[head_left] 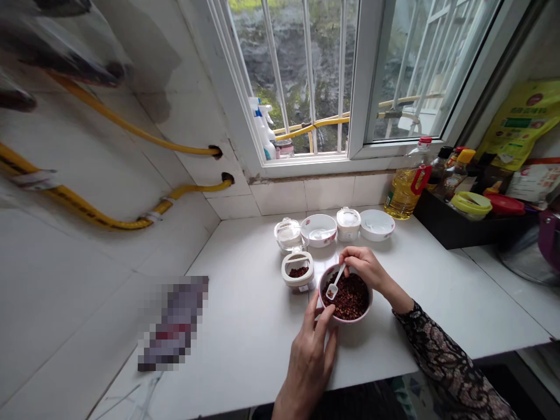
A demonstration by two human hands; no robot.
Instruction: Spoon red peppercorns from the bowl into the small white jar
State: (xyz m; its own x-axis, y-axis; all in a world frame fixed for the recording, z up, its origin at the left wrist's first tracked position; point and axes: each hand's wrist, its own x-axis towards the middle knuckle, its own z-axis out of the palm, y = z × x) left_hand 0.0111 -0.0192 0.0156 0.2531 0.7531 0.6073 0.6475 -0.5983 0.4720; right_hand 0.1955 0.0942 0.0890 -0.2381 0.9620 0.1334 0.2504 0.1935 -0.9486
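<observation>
My right hand (pixel 361 265) pinches the handle of a small white measuring spoon (pixel 333 289), tilted down over a bowl. A few reddish bits lie in the spoon's square scoop. Under it, the white bowl (pixel 352 320) with a pinkish rim holds many dark red-brown grains that look like Sichuan peppercorns (pixel 352 296). My left hand (pixel 311 350) steadies the bowl at its left and near side, fingertips on the rim. Just left of the bowl stands a clear seasoning jar (pixel 301 284) with a white-framed lid, its dark red contents like those in the bowl.
Behind stand two more lidded jars (pixel 289 233) (pixel 349 224) with pale contents and two white bowls (pixel 319 231) (pixel 377 226). An oil bottle (pixel 402 192) and a black box (pixel 446 224) of condiments are at the right. A pixelated package (pixel 175 324) lies left on the white counter (pixel 245 326).
</observation>
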